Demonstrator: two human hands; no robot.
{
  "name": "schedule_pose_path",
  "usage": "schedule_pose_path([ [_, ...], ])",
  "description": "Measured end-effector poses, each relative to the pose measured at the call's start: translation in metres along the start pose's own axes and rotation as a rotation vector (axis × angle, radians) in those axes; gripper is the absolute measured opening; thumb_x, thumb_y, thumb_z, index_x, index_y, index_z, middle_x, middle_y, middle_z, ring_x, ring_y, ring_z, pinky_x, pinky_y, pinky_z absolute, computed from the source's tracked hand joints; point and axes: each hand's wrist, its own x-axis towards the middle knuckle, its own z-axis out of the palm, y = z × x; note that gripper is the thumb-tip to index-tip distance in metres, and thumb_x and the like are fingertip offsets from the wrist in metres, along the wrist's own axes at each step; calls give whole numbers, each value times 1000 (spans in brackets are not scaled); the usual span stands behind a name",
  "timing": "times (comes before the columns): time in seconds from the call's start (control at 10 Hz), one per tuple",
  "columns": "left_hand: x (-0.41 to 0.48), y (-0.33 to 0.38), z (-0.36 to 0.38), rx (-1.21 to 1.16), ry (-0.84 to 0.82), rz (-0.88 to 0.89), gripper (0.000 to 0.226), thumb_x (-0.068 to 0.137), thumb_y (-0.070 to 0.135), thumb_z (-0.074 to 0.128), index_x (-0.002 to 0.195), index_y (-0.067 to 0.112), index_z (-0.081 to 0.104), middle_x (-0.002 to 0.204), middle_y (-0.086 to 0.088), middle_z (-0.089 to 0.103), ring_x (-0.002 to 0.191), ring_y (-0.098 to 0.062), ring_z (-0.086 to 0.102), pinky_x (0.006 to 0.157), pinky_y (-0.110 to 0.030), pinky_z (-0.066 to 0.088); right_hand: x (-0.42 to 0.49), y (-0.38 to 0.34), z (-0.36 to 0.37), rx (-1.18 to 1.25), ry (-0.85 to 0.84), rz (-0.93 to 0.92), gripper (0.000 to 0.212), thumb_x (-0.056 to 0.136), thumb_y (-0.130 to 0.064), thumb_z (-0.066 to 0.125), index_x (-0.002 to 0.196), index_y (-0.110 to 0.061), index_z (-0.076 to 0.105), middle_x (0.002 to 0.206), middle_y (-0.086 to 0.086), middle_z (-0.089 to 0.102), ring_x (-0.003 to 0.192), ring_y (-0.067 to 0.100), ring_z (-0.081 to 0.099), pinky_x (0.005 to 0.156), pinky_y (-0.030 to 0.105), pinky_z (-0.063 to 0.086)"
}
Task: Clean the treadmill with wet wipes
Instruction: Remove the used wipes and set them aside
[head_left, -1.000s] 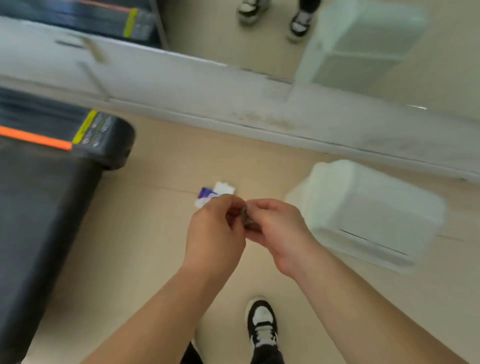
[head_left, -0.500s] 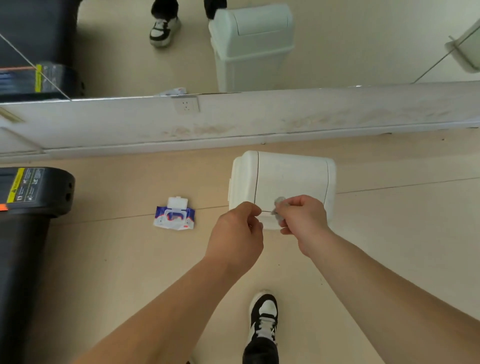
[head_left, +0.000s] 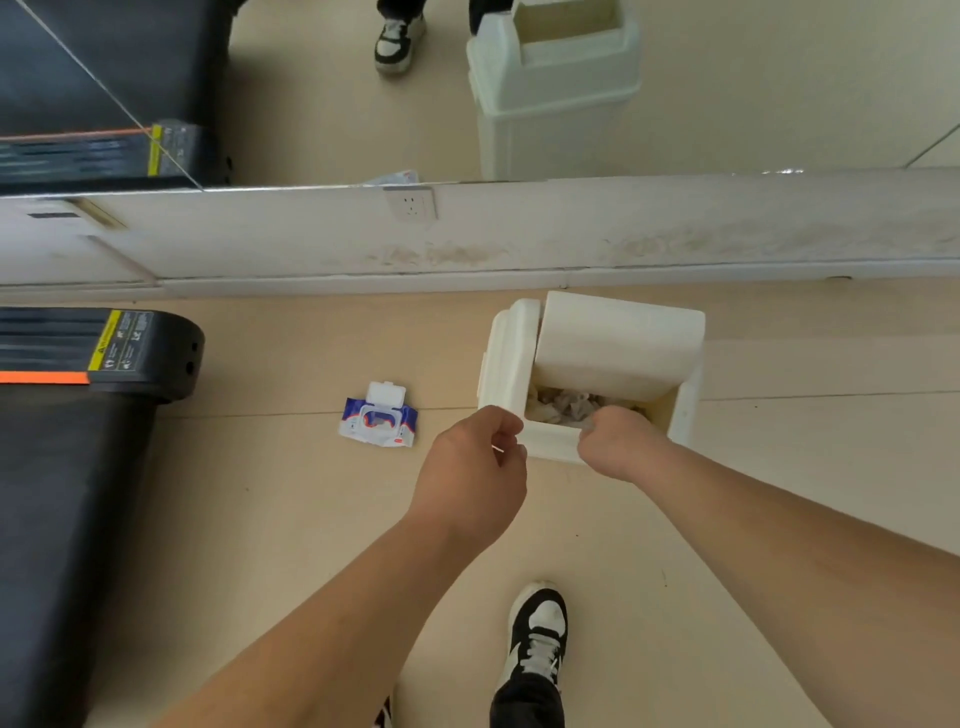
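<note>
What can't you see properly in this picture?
All in the head view, the only one:
1. right hand: its back hides its fingertips at the trash bin opening, so I cannot tell whether it holds a wipe.
2. left hand: its curled fingers hide the palm.
3. treadmill: cut off by the left edge.
4. warning label: words too small.
5. crumpled trash: mostly covered by the swing lid.

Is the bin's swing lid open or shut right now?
Open: the swing lid is tilted back, and crumpled wipes show inside the bin.
</note>
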Motion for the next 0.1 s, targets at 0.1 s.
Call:
schedule_pose_path([
  [0.1, -10, 3, -11, -31, 38, 8, 17, 98, 24, 60, 112, 30, 66, 98, 16, 68, 86, 5, 61, 71, -15, 52, -19, -7, 4, 86, 79, -76, 22, 97, -23, 46, 95, -13, 66, 90, 5, 67, 82, 24, 64, 70, 35, 53],
])
